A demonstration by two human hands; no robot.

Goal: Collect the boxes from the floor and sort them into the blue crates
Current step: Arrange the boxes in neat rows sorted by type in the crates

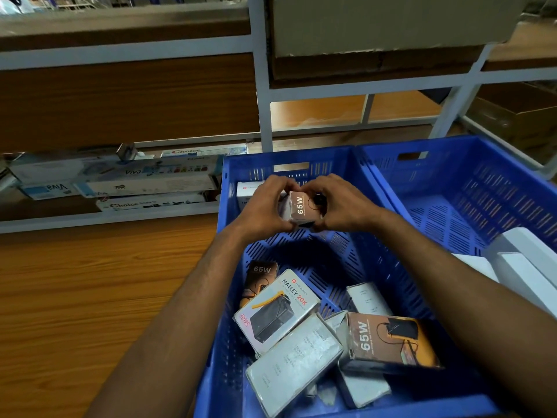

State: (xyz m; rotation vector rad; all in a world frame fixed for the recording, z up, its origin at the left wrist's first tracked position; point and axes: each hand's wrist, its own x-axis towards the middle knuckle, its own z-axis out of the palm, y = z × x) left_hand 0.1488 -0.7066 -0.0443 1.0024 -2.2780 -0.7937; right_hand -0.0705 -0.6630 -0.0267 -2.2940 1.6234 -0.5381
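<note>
My left hand (265,203) and right hand (340,203) cover most of the 65W box (300,206) between them. A white box (247,191) behind my left hand is half hidden. White boxes (524,267) in the right crate (452,176) run off view.

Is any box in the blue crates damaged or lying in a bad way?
Yes. In the left blue crate the boxes lie in a jumbled pile, tilted over each other. One grey box beside the orange 65W box has a torn, crumpled corner.

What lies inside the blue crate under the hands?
Loose boxes: a Halley 20K box overlapping a dark 65W box, a brown 65W box, grey boxes. The left hand partly hides a white box. The crate floor beneath the pile is covered.
</note>
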